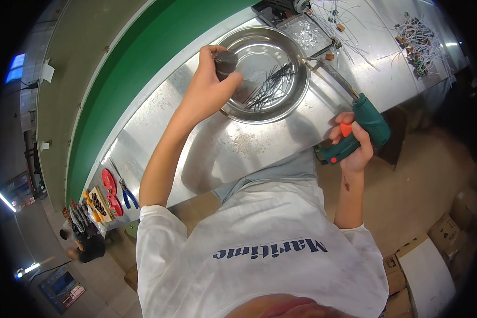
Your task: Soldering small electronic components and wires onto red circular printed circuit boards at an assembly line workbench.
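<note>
My left hand is closed round a dark grey, rounded thing above the left side of a shiny steel basin; its kind is not clear. Inside the basin lies a loose bunch of thin black wire-like strands. In my right hand is a green soldering gun with a red trigger, held off the bench's front edge. Its long metal barrel points up and left, the tip beside the basin's right rim.
The basin stands on a metal bench. Farther right are a tray with silvery bits and a heap of white wires with small boards. Blue-handled pliers and a red case lie far left. Cardboard boxes stand at lower right.
</note>
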Action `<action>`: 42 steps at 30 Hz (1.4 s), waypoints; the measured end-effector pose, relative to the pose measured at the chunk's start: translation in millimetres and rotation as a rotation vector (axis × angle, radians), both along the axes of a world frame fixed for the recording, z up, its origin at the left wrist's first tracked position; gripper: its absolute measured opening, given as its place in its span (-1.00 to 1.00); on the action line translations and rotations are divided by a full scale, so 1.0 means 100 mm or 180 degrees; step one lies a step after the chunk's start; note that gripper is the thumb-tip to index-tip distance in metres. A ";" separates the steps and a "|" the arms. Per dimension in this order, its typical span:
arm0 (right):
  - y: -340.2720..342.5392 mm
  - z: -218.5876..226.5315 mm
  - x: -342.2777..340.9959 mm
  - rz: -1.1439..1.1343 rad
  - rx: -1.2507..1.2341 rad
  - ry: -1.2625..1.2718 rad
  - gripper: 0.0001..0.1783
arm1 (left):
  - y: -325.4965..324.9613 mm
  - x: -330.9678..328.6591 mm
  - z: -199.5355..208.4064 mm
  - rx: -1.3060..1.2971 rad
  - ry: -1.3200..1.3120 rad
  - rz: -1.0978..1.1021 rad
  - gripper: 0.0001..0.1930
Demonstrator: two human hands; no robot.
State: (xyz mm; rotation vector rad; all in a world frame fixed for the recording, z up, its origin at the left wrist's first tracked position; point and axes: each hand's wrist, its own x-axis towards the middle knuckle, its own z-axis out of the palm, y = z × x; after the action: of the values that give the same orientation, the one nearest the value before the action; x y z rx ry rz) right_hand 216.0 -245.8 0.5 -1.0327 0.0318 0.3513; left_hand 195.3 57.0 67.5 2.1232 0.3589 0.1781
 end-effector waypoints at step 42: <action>-0.02 -0.05 0.03 0.0025 -0.0086 -0.0070 -0.68 | -0.30 -0.22 -0.08 0.1880 -0.0673 -0.1775 -0.68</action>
State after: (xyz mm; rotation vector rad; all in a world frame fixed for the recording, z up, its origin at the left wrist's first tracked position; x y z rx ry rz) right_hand 219.1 -247.4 -4.2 -1.0637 0.0126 0.3475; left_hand 173.1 26.7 59.7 2.6570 -0.4712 0.1937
